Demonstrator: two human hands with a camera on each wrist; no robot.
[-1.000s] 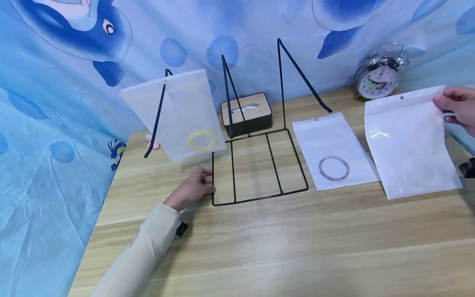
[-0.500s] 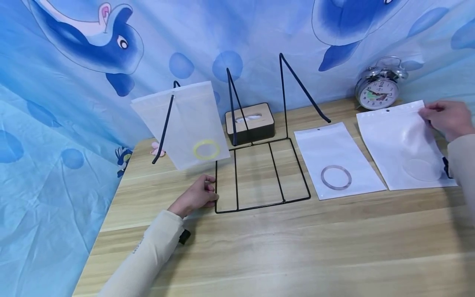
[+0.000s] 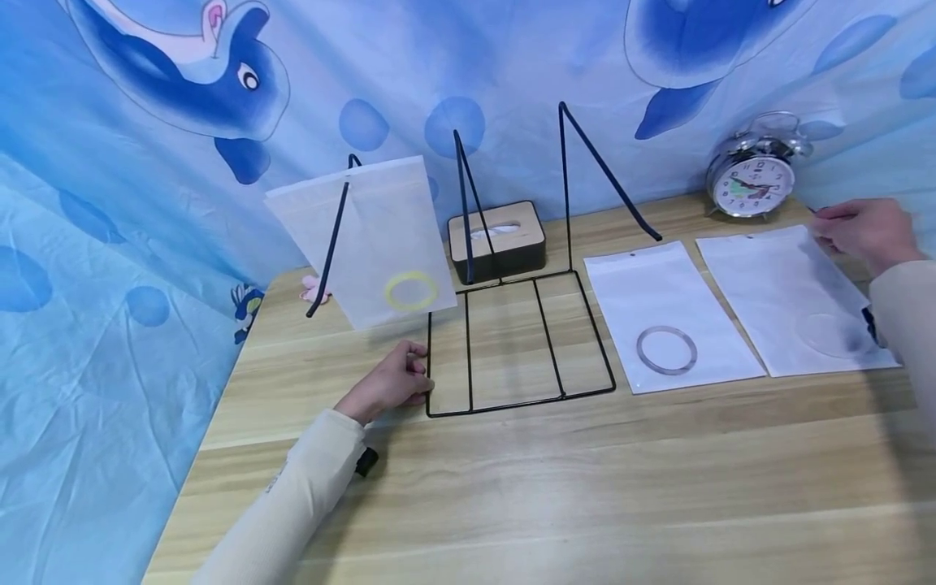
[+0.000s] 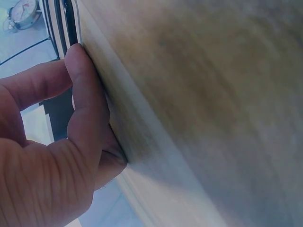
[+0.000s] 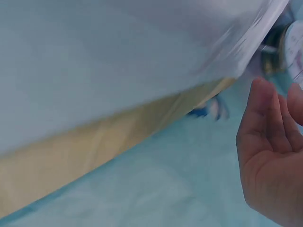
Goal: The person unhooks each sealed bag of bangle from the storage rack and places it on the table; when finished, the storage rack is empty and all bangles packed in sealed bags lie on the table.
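My left hand [image 3: 391,378] holds the left rod of a black wire rack [image 3: 469,349], thumb and fingers pinching it low over the table, as the left wrist view also shows. A white zip bag [image 3: 380,236] with a yellow ring hangs from the rack's left arm. Right of the rack, a second zip bag [image 3: 651,284] with a greyish ring lies flat. Beside it lies a third zip bag [image 3: 768,284] with a pale, clear ring. My right hand [image 3: 870,231] is at that bag's top right corner; in the right wrist view its loosely bent fingers [image 5: 258,106] are apart from the bag.
A tissue box [image 3: 500,252] stands behind the rack base. At the back right is a twin-bell alarm clock [image 3: 753,185]. A small pink object [image 3: 313,288] sits behind the hanging bag. The rack's middle and right arms carry nothing. A blue curtain [image 3: 512,49] backs the wooden table [image 3: 512,487].
My right hand has lowered the third zip bag flat onto the table beside the second and let go of its corner. The left hand stays on the rack; the head view shifted slightly.
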